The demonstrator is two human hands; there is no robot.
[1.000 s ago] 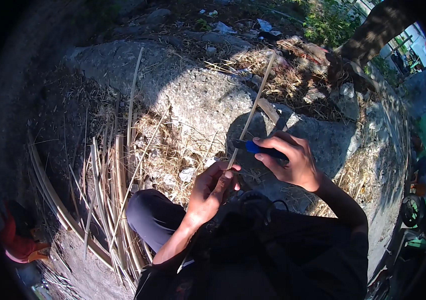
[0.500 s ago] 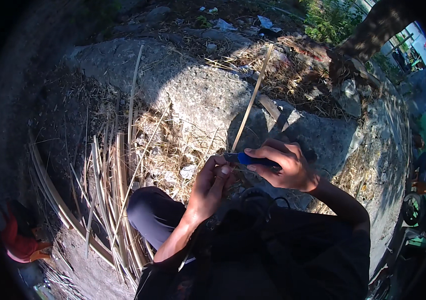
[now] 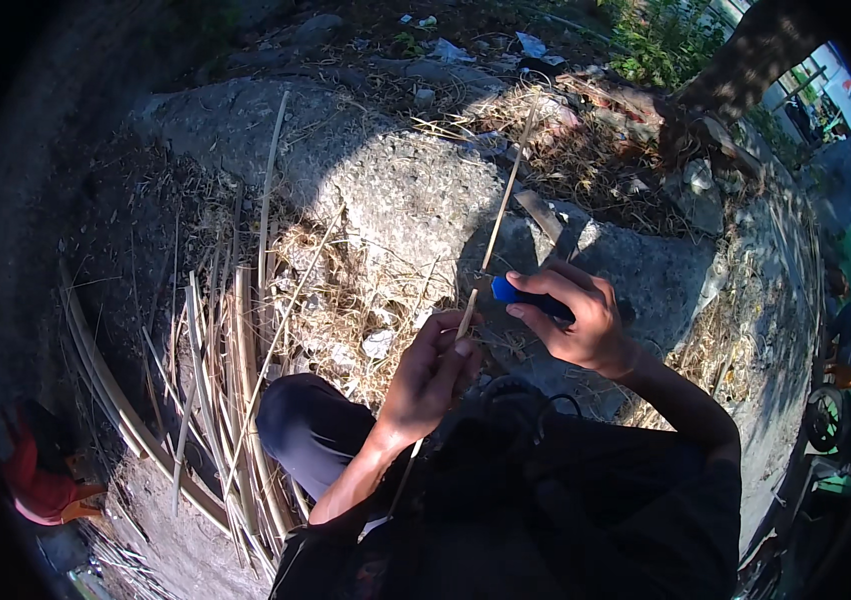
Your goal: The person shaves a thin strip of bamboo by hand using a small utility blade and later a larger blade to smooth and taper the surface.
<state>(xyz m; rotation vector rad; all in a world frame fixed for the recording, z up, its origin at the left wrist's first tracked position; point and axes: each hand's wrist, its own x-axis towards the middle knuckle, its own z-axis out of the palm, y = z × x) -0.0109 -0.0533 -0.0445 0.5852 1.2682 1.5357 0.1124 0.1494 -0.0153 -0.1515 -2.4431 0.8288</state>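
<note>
While the left hand (image 3: 431, 375) pinches one thin pale bamboo strip (image 3: 499, 215) near its lower end, fingers closed around it, the right hand (image 3: 574, 318) is wrapped around one blue-handled tool (image 3: 521, 293), whose tip sits right against the strip just above the left fingers. Whether a blade shows cannot be told. The strip rises at a slant from between the two hands, up and a little to the right, over a large rough grey stone slab (image 3: 396, 195) that lies in front of the person.

To the left of the person's bent knee (image 3: 311, 430), a loose bundle of long cut strips (image 3: 221, 400) lies on the ground, too many and too overlapped to count exactly; two of them stand out, reaching up across the slab's left part. Dry straw-like shavings (image 3: 336, 300) are scattered between the bundle and the slab. One red object (image 3: 36, 480) sits at the lower left edge, partly in shadow.
</note>
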